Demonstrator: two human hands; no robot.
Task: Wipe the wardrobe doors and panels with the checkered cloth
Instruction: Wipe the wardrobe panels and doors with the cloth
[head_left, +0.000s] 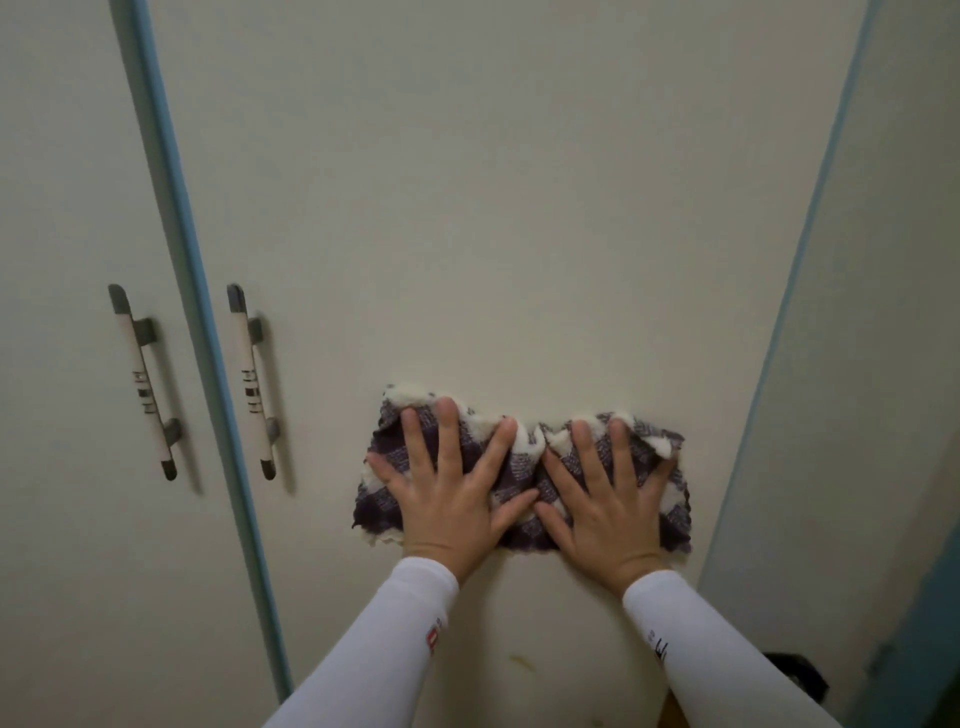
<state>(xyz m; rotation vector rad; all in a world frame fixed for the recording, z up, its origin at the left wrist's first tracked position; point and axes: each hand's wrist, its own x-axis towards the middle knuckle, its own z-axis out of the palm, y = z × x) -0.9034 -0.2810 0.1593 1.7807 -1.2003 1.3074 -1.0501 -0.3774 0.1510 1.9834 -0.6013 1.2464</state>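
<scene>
Head view: blue-edged cream wardrobe door (519, 208); left hand (447, 501) and right hand (608, 517), fingers spread flat, press checkered cloth (521, 464).

left hand (447, 499) flat on checkered cloth (524, 467) | right hand (608, 509) flat beside | wardrobe door (493, 208)

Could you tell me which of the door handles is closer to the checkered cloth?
The right handle, on the same door as the checkered cloth, right of the blue strip. The left handle sits beyond that strip on the neighbouring door.
</scene>
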